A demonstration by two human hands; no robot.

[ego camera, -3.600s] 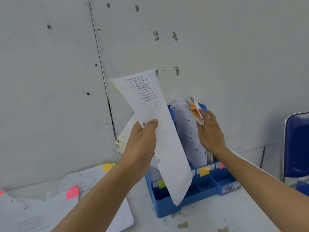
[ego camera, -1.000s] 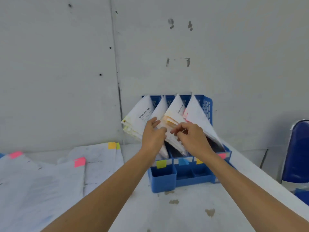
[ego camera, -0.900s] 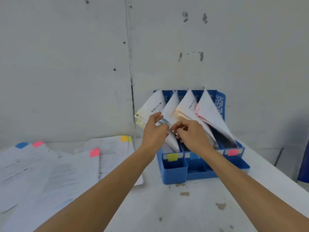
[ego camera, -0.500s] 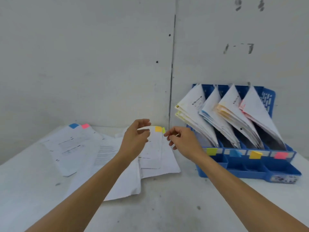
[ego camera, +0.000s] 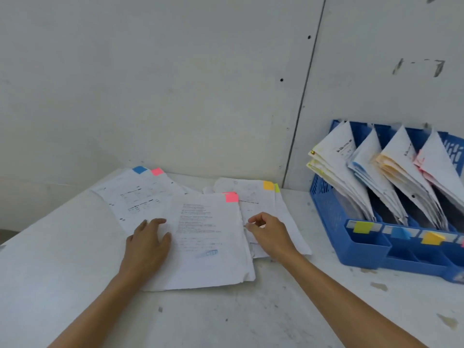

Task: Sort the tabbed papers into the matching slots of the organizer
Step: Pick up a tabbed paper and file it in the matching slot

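Left hand is down flat on the table, fingers straight and spread, palm resting on the nine o'clock edge of the pink-tabbed sheet and gripping nothing. Over at that sheet's three o'clock edge is the right hand, fingers curled, thumb and forefinger closed together right on the paper's margin in a small pinch. The sheet itself lies face up on top of the loose papers, its pink tab sticking up at about one o'clock. Under it, peeking out toward two o'clock, is a sheet carrying an orange tab and a green tab side by side. Out at eleven o'clock more pages fan away toward the wall, one with a blue tab, and just beside it another pink one. The blue organizer sits at three o'clock from the pile, well apart from both hands, back against the wall. Four bundles already stand in its slots, all leaning toward nine o'clock: yellow-edged, blue-edged, orange-edged and pink-edged. On its front rail are the slot markers: yellow-green, blue and orange, with the last cut off at the frame's edge.
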